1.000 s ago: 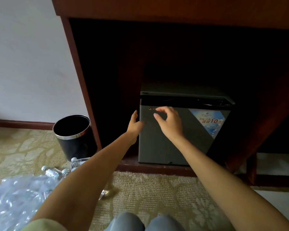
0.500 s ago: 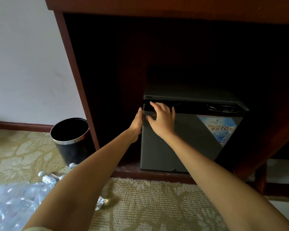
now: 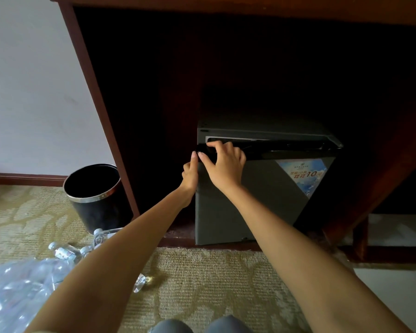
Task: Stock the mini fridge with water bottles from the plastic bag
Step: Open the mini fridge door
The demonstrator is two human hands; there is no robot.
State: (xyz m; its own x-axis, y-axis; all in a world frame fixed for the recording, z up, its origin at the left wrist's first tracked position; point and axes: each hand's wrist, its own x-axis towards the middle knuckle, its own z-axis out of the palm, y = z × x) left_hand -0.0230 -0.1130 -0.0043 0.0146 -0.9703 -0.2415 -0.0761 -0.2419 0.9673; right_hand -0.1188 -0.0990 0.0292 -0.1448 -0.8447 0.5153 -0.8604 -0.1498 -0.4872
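The mini fridge (image 3: 250,207) stands in the dark recess under a wooden desk (image 3: 101,121), on the low plinth at the far edge of the carpet (image 3: 202,284). Its grey door (image 3: 238,212) carries a blue sticker (image 3: 303,174) at the upper right corner.

Right hand (image 3: 226,167): fingers curled over the black top strip of the door at its upper left corner, thumb underneath, gripping it. Left hand (image 3: 190,175): set against the door's left edge just beside the right hand, fingers straight and pressed together, pointing up.

The door appears slightly parted from the cabinet along the top, though the shadow makes this uncertain.

The plastic bag (image 3: 15,292) lies at the near left corner of the carpet, with water bottles (image 3: 65,252) spilling from its far side. A black bin (image 3: 94,195) stands beside the desk's left leg, near the bottles
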